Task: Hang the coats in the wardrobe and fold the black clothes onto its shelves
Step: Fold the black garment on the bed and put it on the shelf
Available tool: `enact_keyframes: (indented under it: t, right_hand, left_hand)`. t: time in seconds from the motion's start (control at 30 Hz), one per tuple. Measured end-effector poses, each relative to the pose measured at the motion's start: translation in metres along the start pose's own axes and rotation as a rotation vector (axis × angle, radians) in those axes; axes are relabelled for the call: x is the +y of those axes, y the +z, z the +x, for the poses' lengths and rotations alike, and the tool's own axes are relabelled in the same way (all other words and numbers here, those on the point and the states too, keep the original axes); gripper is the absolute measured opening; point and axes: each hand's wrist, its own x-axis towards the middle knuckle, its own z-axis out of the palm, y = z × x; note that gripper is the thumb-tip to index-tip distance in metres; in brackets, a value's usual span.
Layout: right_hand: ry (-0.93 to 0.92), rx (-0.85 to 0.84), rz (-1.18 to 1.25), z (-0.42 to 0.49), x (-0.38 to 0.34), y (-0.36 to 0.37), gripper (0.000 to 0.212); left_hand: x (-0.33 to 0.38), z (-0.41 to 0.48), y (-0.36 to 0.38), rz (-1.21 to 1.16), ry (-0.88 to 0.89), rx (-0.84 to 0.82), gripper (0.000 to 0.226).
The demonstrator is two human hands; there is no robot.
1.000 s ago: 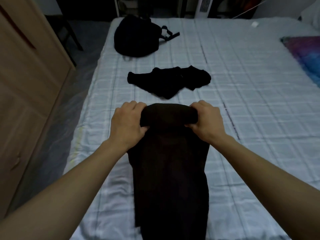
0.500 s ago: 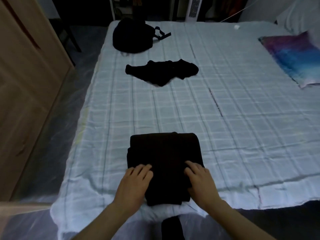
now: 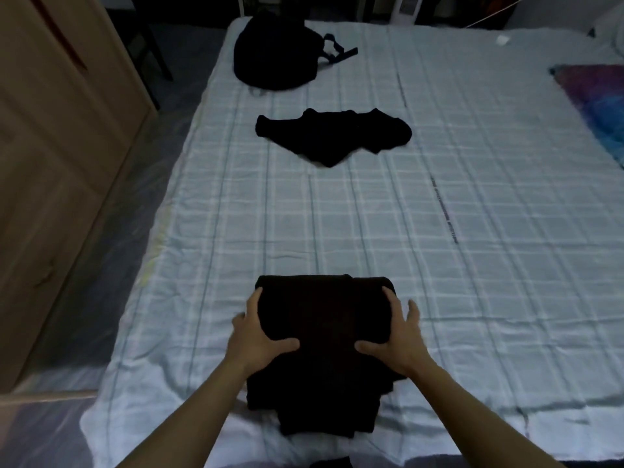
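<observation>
Garment, lengthwise up bed, pressed by left hand, right hand.

Checked bedsheet, black backpack, colourful pillow

The room is dim, with a wide bed in a pale blue and white checked sheet in the middle, a light brown wooden wardrobe on the left, a shiny grey floor between them, a white tower fan far back, and a purple and blue pillow far right.
</observation>
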Motion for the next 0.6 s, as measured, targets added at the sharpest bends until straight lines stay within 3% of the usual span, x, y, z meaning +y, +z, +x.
enact_keyframes:
  t: [0.07, 0.13, 0.27, 0.37, 0.6]
  right_hand:
    - [-0.074, -0.194, 0.256, 0.012, 0.007, 0.004, 0.13]
    - [-0.054, -0.285, 0.368, 0.019, 0.004, 0.012, 0.136]
    - [-0.004, -0.267, 0.529, 0.025, -0.015, 0.011, 0.133]
    - [-0.072, -0.305, 0.492, 0.026, -0.054, -0.002, 0.126]
    - [-0.395, -0.457, 0.348, -0.013, -0.238, 0.014, 0.124]
  left_hand:
    - [-0.006, 0.009, 0.006, -0.223, -0.018, -0.15, 0.137]
    - [-0.004, 0.015, 0.013, -0.336, -0.041, -0.176, 0.14]
    - [0.003, 0.019, 0.012, -0.468, -0.041, -0.074, 0.12]
    - [0.011, 0.002, -0.017, -0.492, -0.02, 0.026, 0.113]
    - [0.015, -0.112, -0.166, -0.56, 0.041, 0.438, 0.11]
